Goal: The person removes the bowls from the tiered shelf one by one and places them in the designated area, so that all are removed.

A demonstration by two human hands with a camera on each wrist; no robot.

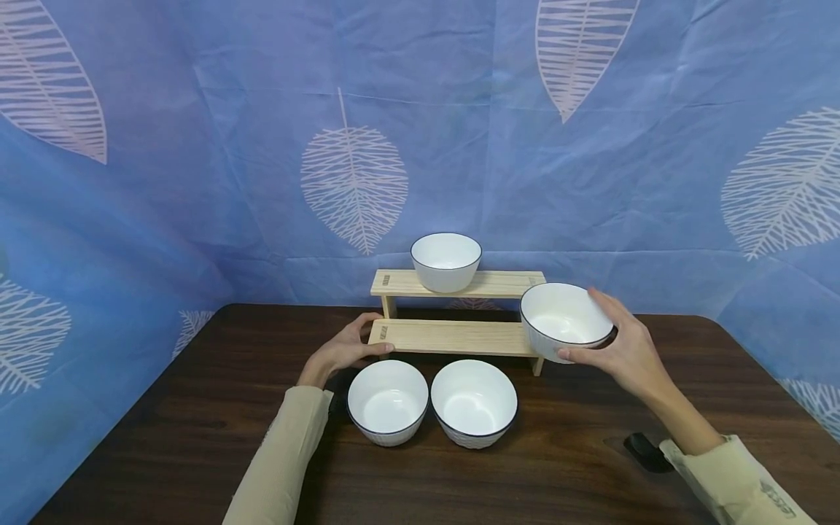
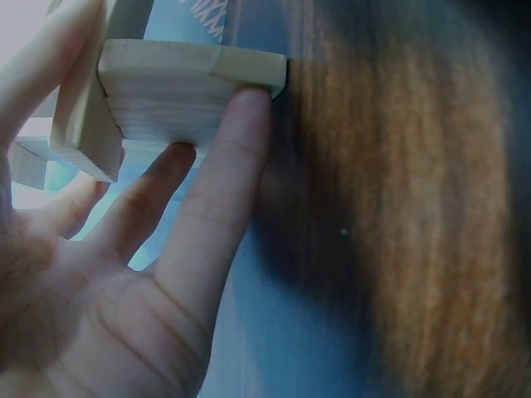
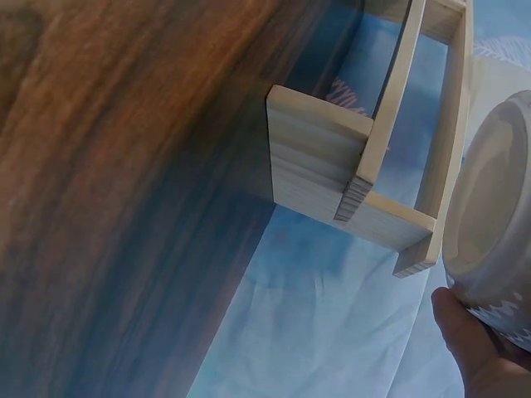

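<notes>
A blue cloth (image 1: 446,168) printed with large white leaves (image 1: 354,182) hangs behind and along both sides of a dark brown table (image 1: 164,437), its surface creased and crossed by faint fold lines. The tabletop has streaky wood grain and rounded far corners. Light falls softly across the cloth.

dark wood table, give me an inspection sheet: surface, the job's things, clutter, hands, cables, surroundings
Surface: dark brown wood-grain table, rounded back corners
Job's things: pale wooden two-tier shelf; round white dark-rimmed bowl on the upper tier; two matching bowls on the table in front; a fourth bowl raised near the shelf's right end
Clutter: small black object by the right cream sleeve, identity unclear
Hands: left hand grips the shelf's left end; right hand holds the fourth bowl
Cables: nothing seen
Surroundings: blue cloth backdrop with white leaf print
</notes>
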